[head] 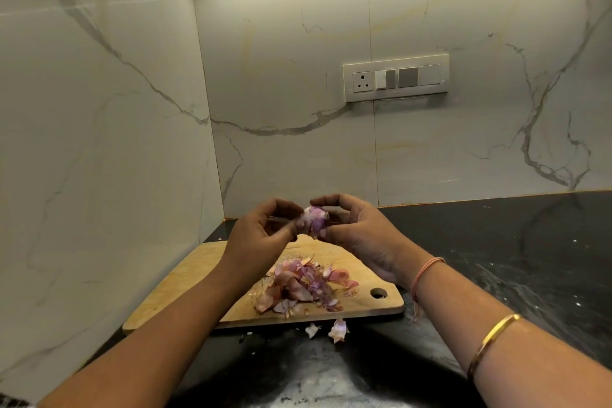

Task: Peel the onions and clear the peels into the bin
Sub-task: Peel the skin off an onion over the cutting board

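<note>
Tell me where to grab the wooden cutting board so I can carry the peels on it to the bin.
Probably by the bare left end of the cutting board, coming from the near edge with fingers slid under: it lies flat on the counter, and the peels are heaped toward the hole end. Keep it level; left hand and right hand hold the onion.

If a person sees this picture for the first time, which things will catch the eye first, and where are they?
First, the small purple onion held up between the left hand and the right hand, above the far edge of the wooden cutting board. Next, the heap of pink peels on the board, with two stray peels on the black counter just in front of it.
</note>
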A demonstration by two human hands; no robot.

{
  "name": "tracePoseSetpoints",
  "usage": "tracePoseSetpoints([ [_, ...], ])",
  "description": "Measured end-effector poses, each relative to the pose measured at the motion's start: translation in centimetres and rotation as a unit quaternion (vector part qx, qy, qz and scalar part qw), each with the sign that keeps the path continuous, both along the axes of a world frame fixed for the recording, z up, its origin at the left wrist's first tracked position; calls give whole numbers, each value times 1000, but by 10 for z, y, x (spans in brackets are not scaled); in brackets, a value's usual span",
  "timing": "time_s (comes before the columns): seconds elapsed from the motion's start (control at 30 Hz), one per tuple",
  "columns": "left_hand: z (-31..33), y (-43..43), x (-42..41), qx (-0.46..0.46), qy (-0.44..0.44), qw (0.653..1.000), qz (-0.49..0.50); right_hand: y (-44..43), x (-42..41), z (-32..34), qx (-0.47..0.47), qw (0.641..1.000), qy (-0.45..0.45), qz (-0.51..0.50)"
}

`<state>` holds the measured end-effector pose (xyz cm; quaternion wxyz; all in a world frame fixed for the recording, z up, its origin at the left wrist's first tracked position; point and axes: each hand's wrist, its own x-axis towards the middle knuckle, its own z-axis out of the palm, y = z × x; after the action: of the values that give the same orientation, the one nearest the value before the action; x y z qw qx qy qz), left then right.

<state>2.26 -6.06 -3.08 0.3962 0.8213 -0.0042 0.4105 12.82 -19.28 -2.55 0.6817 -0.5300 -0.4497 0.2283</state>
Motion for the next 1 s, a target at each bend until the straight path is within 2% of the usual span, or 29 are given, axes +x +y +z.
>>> tracePoseSetpoints([
  [0.1, -1, 2, -2, 158, 28, 987, 30, -1, 1, 1, -7, 1000, 14, 3],
  [0.2, 0, 4, -3, 209, 24, 976, 59, -1, 0, -1, -20, 999, 18, 21],
  [0.73, -2, 5, -6, 311, 24, 947, 77, -9, 3, 2, -24, 991, 84, 101],
  [0.87, 0, 3, -6, 299, 24, 950, 85, -9, 4, 2, -30, 991, 86, 98],
  [1.0, 3, -1, -7, 222, 39, 973, 52, -6, 3, -1, -43, 993, 69, 81],
])
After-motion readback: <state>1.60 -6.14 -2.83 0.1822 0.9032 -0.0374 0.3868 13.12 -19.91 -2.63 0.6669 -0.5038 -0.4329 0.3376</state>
